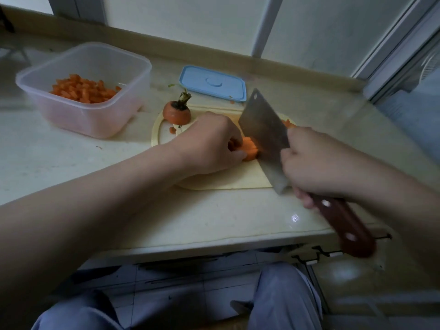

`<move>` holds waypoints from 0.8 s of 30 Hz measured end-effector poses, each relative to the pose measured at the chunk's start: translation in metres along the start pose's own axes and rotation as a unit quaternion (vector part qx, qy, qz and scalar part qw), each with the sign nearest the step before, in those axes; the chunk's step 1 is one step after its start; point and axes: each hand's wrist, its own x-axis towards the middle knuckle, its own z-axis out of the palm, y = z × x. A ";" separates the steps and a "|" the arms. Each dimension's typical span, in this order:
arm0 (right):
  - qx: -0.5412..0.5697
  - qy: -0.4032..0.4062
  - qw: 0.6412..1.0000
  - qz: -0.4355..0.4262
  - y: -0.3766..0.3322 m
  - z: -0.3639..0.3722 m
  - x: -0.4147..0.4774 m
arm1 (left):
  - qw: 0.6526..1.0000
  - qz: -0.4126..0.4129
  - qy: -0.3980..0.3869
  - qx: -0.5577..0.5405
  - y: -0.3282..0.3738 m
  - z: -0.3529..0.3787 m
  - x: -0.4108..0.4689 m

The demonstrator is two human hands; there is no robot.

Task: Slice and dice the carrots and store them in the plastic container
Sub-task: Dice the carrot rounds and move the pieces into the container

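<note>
Carrot (250, 151) in left grip (209, 142), beside cleaver (262, 125)

The left hand (207, 144) hides most of the carrot piece (250, 150); the cleaver (264, 129) is blurred.

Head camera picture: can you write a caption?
Left hand holds carrot on the cutting board; right hand chops with a cleaver.

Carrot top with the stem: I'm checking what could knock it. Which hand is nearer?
Left. The left hand holds carrot pieces just beside the carrot top; the right hand grips the cleaver farther right.
</note>
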 end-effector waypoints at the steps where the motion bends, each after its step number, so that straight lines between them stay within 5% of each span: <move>1: -0.012 0.016 1.000 -0.004 -0.003 0.003 0.007 | 1.000 0.001 0.001 -0.002 0.001 0.000 0.000; 10: 0.007 0.083 0.996 -0.036 0.004 -0.019 0.012 | 0.999 0.009 0.033 -0.042 -0.001 -0.002 -0.006; 24: -0.043 0.012 0.999 -0.014 -0.008 -0.010 -0.009 | 0.999 -0.024 0.021 -0.043 -0.004 -0.005 -0.007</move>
